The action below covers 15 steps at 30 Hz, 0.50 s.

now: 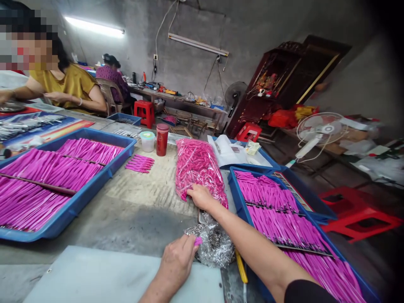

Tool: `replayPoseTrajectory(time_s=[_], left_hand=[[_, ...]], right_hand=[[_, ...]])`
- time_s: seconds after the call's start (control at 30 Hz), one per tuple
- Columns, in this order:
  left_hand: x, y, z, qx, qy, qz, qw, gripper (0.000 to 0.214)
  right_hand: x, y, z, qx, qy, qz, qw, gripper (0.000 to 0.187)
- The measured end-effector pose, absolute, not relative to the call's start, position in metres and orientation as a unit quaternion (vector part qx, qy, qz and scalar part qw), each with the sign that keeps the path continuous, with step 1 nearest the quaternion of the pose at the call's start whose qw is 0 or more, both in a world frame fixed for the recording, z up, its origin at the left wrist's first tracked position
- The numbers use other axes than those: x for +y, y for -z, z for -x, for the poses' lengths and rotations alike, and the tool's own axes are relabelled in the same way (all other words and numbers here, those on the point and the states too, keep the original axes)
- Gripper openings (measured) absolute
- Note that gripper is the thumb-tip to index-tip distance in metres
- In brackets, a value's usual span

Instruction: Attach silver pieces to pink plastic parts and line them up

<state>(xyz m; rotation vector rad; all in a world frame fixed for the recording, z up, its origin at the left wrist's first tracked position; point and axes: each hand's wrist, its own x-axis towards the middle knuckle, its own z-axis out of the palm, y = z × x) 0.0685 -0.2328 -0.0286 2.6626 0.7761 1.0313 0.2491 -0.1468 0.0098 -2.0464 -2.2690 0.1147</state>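
My right hand (199,196) reaches forward into the open end of a clear plastic bag (197,168) stuffed with small pink pieces; its fingers are curled and mostly hidden inside the bag. My left hand (176,261) rests closed near the table's front edge, pinching one small pink piece (198,241) between its fingertips. Beside it lies a crumpled clear bag (214,244) of small metal parts.
Blue trays (78,202) (240,202) filled with rows of pink handles stand left and right. A loose pile of pink handles (139,163), a red canister (162,139) and a lidded cup (147,141) sit farther back. A pale mat (94,277) lies in front. Two people sit at the far left.
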Motion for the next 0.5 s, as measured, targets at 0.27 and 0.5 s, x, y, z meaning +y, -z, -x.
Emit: replayPoseTrajectory(time_s=[0.27,0.5], left_hand=[[-0.233,0.026,-0.068,0.269,-0.346,-0.894,0.095,0.016],[-0.232,0.028,-0.067,0.262,-0.361,-0.889,0.102,0.018]], right_hand=[[-0.153,-0.022,-0.249,-0.712,-0.102,0.656,0.227,0.009],[-0.176,-0.038,-0.241,-0.601,-0.187,0.661,0.408,0.006]])
